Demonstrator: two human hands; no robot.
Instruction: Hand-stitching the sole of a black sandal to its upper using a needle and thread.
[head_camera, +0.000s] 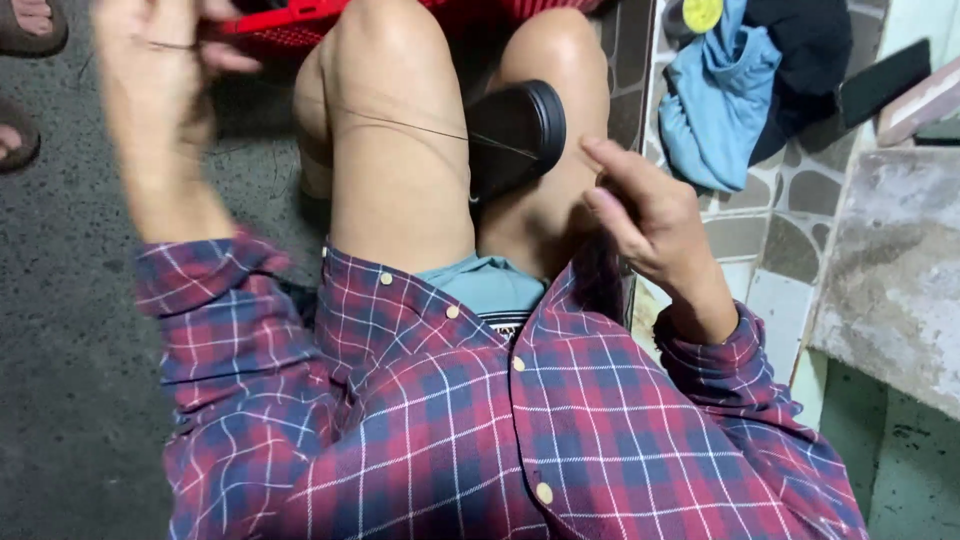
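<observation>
The left hand (160, 60) is raised near the top-left of the view, blurred, with fingers drawn together in a pinch on a thin dark thread (400, 125). The pinch keeps the thread taut: the line runs straight from this hand, across the left knee (385, 70), down to the black spool (515, 135).

The spool sits between the two bare knees, just left of the right hand and well to the right of the left hand. Wedged there, it is held by the legs, so both hands are free for the thread. Its round flanged end faces the right hand.

The right hand (650, 215) is at the spool's right side, just beside the right knee (560, 60). The fingers are loosely curled, the forefinger extended toward the spool. Whether the fingertips touch the spool or the thread cannot be determined; nothing is visibly gripped.

Beyond the left hand, at the top edge, lies a red plastic item (290, 18), partly hidden. To the right of the right hand, on the stone-patterned ledge (790, 200), lies a crumpled blue cloth (715, 95) with dark fabric (810, 45) beside it. Sandalled feet (25, 60) of another person show at the far left on the dark floor (60, 330).
</observation>
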